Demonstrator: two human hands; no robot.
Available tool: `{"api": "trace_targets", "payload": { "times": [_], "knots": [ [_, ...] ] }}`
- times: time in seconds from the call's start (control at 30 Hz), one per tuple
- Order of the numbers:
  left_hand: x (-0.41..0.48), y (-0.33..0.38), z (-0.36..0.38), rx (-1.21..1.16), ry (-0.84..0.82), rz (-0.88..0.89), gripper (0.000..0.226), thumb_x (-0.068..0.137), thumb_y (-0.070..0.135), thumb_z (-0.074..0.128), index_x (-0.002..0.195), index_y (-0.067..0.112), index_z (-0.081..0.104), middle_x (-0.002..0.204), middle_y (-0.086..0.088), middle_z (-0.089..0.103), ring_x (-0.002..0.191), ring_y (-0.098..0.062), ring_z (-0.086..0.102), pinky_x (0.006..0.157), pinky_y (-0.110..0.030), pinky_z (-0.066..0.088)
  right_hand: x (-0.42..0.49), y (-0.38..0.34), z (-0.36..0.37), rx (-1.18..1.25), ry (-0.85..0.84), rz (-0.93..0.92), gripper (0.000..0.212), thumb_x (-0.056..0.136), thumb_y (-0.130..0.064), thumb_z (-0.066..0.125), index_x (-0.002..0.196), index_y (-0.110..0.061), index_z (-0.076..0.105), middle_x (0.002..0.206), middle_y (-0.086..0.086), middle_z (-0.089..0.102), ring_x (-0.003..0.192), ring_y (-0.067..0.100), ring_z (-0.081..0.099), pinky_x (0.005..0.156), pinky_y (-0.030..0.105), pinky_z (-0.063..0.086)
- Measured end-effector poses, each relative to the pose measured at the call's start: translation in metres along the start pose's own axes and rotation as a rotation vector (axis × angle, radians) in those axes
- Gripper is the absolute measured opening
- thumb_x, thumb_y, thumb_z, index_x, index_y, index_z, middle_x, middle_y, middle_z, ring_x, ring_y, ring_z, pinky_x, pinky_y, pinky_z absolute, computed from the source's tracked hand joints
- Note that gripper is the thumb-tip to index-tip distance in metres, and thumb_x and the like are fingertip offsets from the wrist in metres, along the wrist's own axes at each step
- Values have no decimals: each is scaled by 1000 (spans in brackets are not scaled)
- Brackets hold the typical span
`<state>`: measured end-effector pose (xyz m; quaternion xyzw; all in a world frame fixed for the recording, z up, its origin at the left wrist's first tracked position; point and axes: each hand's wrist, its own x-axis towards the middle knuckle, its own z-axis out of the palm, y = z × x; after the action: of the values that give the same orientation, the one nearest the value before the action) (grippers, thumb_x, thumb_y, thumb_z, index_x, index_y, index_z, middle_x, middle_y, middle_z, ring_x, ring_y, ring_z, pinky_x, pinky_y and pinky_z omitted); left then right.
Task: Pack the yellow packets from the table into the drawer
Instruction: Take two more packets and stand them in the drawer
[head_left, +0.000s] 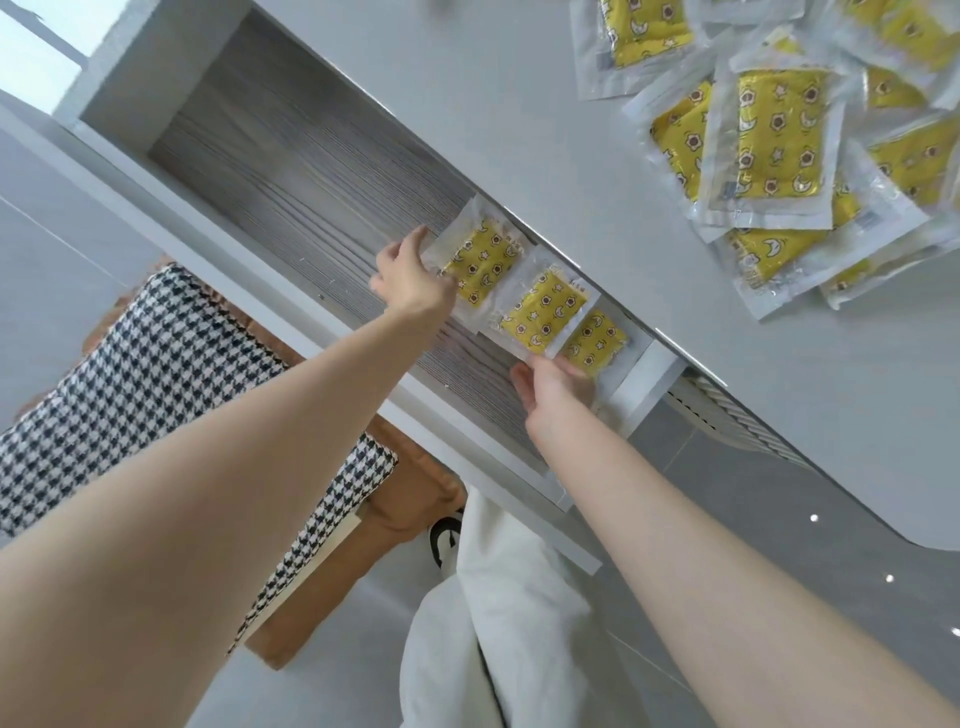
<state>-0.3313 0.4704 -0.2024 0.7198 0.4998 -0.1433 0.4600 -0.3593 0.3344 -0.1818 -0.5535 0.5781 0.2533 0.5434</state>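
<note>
1. Three yellow packets (543, 312) are counted in the one drawer (291, 156).
2. At least seven more are made out in the overlapping pile (779, 135) on the one table (519, 104); an exact count cannot be given.
3. One houndstooth chair (156, 364) is seen.
4. Two hands are counted: left hand (410, 275), right hand (553, 384).

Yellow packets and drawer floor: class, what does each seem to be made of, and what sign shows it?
Yellow packets: likely thin clear plastic film, glossy, with crinkled glare and sealed see-through borders around a printed yellow insert. Drawer floor: looks like matt grey wood-grain laminate, given its fine parallel streaks; real wood cannot be excluded.
</note>
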Motion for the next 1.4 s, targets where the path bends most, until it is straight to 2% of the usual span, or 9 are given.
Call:
{"api": "trace_targets", "payload": {
  "times": [0.17, 0.27, 0.37, 0.47, 0.67, 0.77, 1.03, 1.27, 1.4],
  "knots": [
    [-16, -9, 2, -359, -95, -375, 80, 88, 3, 57, 146, 43, 19, 150, -12, 19, 96, -19, 55, 68, -31, 53, 5, 5, -1, -303, 61, -156, 31, 88, -5, 58, 112, -18, 43, 119, 10, 56, 101, 29, 61, 82, 40, 56],
    [-16, -8, 8, -466, -121, -372, 81, 90, 0, 54, 148, 41, 15, 152, -16, 25, 57, -8, 42, 65, -32, 55, 9, 2, -4, -479, -75, -301, 31, 92, -6, 51, 118, -24, 52, 103, -6, 55, 101, 22, 62, 71, 30, 52],
    [-15, -4, 11, -467, -105, -347, 73, 94, 3, 50, 150, 33, 14, 153, -9, 28, 51, -7, 39, 63, -24, 53, 14, -1, -5, -509, -184, -295, 38, 92, -8, 50, 123, -29, 54, 93, -14, 55, 105, 19, 62, 90, 35, 52],
    [-13, -4, 10, -404, -116, -331, 66, 95, 7, 48, 151, 28, 18, 139, -4, 45, 52, -8, 39, 57, -22, 48, 17, -2, -7, -510, -222, -293, 37, 92, -12, 52, 124, -30, 56, 99, -12, 57, 107, 18, 61, 97, 38, 50],
    [-34, 1, -6, -350, -121, -282, 72, 95, 7, 49, 152, 26, 9, 156, -4, 21, 59, -2, 37, 59, -20, 44, 0, -7, -21, -478, -289, -282, 22, 91, -14, 56, 104, -32, 57, 119, 1, 60, 95, 20, 68, 89, 40, 56],
    [-57, 6, -21, -314, -194, -249, 62, 95, 8, 46, 150, 26, 23, 148, -4, 36, 61, -4, 40, 54, -15, 44, -21, -15, -32, -496, -331, -307, 20, 89, -16, 59, 93, -35, 58, 121, 2, 60, 101, 21, 66, 91, 40, 54],
    [-164, 41, -87, -382, -313, -135, 42, 97, 10, 48, 138, 21, 47, 123, -4, 58, 97, -15, 56, 91, -31, 51, -130, -57, -93, -470, -438, -437, 21, 94, -4, 51, 108, -18, 57, 110, 8, 64, 79, 18, 63, 72, 27, 56],
    [-292, 91, -141, -404, -352, -18, 37, 97, 13, 48, 133, 21, 53, 123, -1, 59, 105, -17, 59, 93, -31, 50, -238, -92, -188, -365, -441, -498, 26, 93, -4, 51, 117, -12, 54, 92, 1, 66, 71, 15, 61, 76, 30, 53],
    [-362, 121, -148, -389, -397, 40, 36, 97, 14, 50, 132, 21, 53, 122, 0, 59, 102, -17, 59, 91, -31, 52, -284, -113, -249, -319, -416, -504, 24, 94, -4, 51, 115, -13, 53, 103, 6, 64, 71, 15, 60, 70, 26, 52]
  ]
}}
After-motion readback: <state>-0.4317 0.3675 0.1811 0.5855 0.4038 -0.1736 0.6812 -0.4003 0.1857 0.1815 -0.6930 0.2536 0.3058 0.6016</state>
